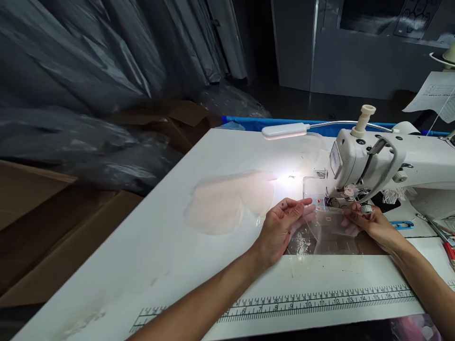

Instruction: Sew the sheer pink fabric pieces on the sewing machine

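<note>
My left hand (282, 226) is closed, thumb against fingers, on the left edge of a thin see-through fabric (336, 234) in front of the sewing machine (355, 163). Close by the needle area, my right hand (369, 223) pinches the same fabric at its right side. The sheer piece stretches between both hands over the front of the machine bed, with small red marks showing near the presser foot. Another sheer, pale pink fabric piece (220, 203) lies flat on the white table (170, 227), left of my hands.
A white lamp (286, 131) on a bendable arm lights the sewing area. A printed ruler (302, 303) runs along the table's front edge. Red-handled scissors (448, 253) and a small blue tool (402, 225) lie at right. Cardboard boxes (71, 237) stand left of the table.
</note>
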Demonstrator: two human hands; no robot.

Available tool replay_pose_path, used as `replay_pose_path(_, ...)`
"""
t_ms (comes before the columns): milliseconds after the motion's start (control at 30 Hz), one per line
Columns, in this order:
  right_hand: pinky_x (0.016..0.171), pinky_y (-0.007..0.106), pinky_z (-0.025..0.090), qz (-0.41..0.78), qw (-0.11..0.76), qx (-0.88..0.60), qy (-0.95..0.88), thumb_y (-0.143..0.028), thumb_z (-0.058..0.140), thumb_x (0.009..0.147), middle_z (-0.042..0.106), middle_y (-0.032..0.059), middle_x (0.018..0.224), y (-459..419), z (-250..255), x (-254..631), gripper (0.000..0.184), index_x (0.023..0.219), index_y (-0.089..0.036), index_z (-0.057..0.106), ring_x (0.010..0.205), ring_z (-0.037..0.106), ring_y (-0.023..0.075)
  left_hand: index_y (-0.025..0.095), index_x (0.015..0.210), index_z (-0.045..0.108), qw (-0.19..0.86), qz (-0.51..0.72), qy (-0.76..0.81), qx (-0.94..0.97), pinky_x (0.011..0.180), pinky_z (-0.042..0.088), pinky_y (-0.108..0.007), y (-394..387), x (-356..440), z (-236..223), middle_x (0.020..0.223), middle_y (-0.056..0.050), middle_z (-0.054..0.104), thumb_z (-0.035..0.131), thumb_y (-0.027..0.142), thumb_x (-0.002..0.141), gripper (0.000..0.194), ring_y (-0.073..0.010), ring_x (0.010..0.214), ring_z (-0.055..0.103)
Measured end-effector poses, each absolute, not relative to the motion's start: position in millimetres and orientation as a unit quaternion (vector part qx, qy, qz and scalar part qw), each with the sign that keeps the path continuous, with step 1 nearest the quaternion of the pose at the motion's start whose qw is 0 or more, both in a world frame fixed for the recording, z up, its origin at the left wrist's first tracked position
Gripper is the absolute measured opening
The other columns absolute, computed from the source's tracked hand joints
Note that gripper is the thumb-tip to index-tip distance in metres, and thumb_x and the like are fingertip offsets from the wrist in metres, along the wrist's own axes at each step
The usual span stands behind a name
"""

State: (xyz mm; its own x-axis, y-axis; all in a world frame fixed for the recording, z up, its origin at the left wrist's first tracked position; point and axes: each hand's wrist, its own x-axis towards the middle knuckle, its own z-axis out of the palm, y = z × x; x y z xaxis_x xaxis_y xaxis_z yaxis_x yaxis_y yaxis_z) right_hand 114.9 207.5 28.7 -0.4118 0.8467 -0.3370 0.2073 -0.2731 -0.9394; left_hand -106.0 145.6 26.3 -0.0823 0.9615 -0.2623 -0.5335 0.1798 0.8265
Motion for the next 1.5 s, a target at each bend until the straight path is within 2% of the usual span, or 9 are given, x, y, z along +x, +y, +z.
replay_pose_path(200,0.062,0.028,0.053,0.667,0.301,-0.458,-0.505,-0.067,0.084,0.053,0.066,0.0025,0.069,206.1,20.6,114.2,0.062,0.076,-0.017,0.054,0.063,0.063,0.0151,0.016,0.073,0.053,0.641,0.588,0.437,0.23,0.102,0.054,-0.041,145.2,-105.1,31.2,0.108,-0.01,0.073,0.093,0.043,0.059,0.05,-0.0273,0.109,0.068)
replay_pose_path(400,0.074,0.038,0.06,0.645,0.328,-0.433,-0.538,-0.079,0.074,0.056,0.068,0.0046,0.078,201.0,12.1,108.4,0.067,0.082,-0.02,0.055,0.077,0.069,0.0217,0.016,0.074,0.053,0.628,0.572,0.458,0.26,0.093,0.059,-0.04,150.1,-104.8,28.7,0.093,-0.009,0.075,0.094,0.046,0.054,0.055,-0.0259,0.097,0.072)
replay_pose_path(600,0.043,0.022,0.049,0.722,0.117,-0.375,-0.57,-0.072,0.07,0.071,0.067,0.0055,0.083,178.0,51.6,140.5,0.061,0.089,-0.017,0.052,0.061,0.066,0.0142,0.016,0.081,0.053,0.672,0.372,0.481,0.423,0.056,0.059,-0.027,118.3,-105.2,50.6,0.085,-0.009,0.074,0.083,0.051,0.07,0.048,-0.0199,0.07,0.073)
replay_pose_path(700,0.043,0.019,0.043,0.687,0.102,-0.391,-0.604,-0.067,0.07,0.073,0.067,0.0039,0.079,185.5,60.8,156.2,0.056,0.09,-0.016,0.053,0.056,0.062,0.0113,0.018,0.091,0.055,0.64,0.278,0.492,0.521,0.046,0.054,-0.025,107.8,-101.9,56.9,0.079,-0.005,0.07,0.072,0.048,0.08,0.037,-0.0194,0.065,0.07)
replay_pose_path(833,0.056,0.024,0.046,0.513,0.193,-0.481,-0.685,-0.047,0.062,0.085,0.066,0.0026,0.069,214.6,46.0,146.2,0.031,0.079,-0.018,0.054,0.06,0.063,0.0137,0.021,0.1,0.063,0.342,0.3,0.549,0.701,0.062,0.054,-0.029,130.2,-100.8,43.5,0.077,-0.004,0.068,0.061,0.032,0.086,0.018,-0.0173,0.068,0.064)
replay_pose_path(933,0.059,0.025,0.042,0.404,0.209,-0.504,-0.734,-0.036,0.056,0.087,0.064,0.0017,0.063,231.4,34.7,132.8,0.022,0.073,-0.019,0.054,0.058,0.059,0.0147,0.02,0.098,0.069,0.183,0.306,0.533,0.767,0.075,0.053,-0.041,152.6,-103.9,29.1,0.095,-0.011,0.07,0.056,0.028,0.088,0.018,-0.0234,0.081,0.065)
replay_pose_path(1133,0.055,0.025,0.036,0.413,0.153,-0.467,-0.767,-0.056,0.063,0.077,0.061,0.0019,0.067,227.6,38.4,142.9,0.038,0.077,-0.019,0.056,0.06,0.053,0.0144,0.026,0.101,0.074,0.242,0.278,0.425,0.827,0.096,0.044,-0.047,154.1,-104.4,17.4,0.118,-0.008,0.071,0.065,0.036,0.086,0.02,-0.028,0.108,0.062)
replay_pose_path(1367,0.054,0.025,0.035,0.482,0.136,-0.463,-0.731,-0.046,0.066,0.071,0.052,-0.0009,0.068,206.0,38.4,151.3,0.033,0.087,-0.017,0.06,0.061,0.044,0.0109,0.023,0.108,0.073,0.214,0.245,0.418,0.848,0.098,0.037,-0.051,143.2,-99.3,16.9,0.122,-0.014,0.069,0.071,0.055,0.079,0.043,-0.034,0.107,0.061)
replay_pose_path(1500,0.054,0.024,0.033,0.522,0.158,-0.46,-0.701,-0.045,0.068,0.069,0.046,-0.0039,0.064,207.8,35.1,151.7,0.036,0.09,-0.016,0.063,0.059,0.041,0.0089,0.024,0.113,0.071,0.201,0.259,0.425,0.844,0.101,0.032,-0.053,147.3,-109.7,20.2,0.121,-0.012,0.069,0.06,0.041,0.09,0.03,-0.0309,0.106,0.062)
